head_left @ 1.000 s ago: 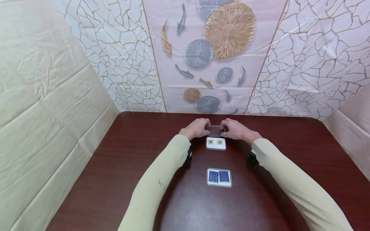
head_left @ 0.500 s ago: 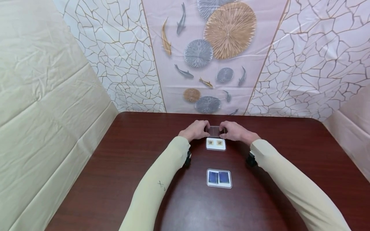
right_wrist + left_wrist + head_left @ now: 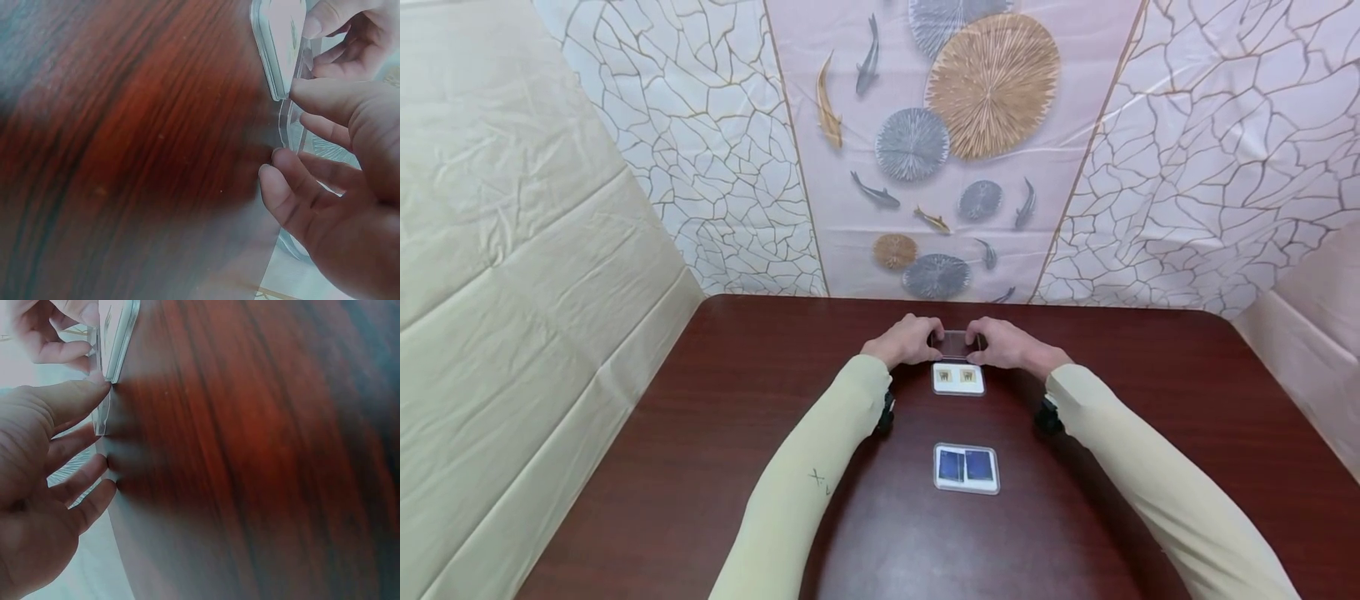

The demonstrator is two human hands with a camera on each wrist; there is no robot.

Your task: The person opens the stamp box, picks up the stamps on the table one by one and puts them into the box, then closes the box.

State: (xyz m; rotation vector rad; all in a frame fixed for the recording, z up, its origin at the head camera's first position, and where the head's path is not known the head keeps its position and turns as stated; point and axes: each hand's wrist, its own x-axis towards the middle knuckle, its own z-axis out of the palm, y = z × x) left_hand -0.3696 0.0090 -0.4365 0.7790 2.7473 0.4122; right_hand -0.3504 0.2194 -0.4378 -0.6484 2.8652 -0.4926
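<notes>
At the far middle of the table, a clear, shallow plastic lid or tray lies between my two hands. My left hand grips its left end between thumb and fingers, and my right hand does the same at the right end. Just in front of it is a clear-edged white case with two small gold-toned pictures. Both thumbtips are close to this case's far corners. In the left wrist view the clear plastic piece shows behind the thumb; the right wrist view shows its edge too.
Nearer on the dark red-brown table lies a second clear-edged white case with two blue rectangles. A patterned cloth hangs behind the table's far edge, and a cream cloth hangs at the left.
Both hands stay at the clear plastic piece, with slight shifts of the fingers. The whole head view has shifted a little. The two white cases stay put on the table.
</notes>
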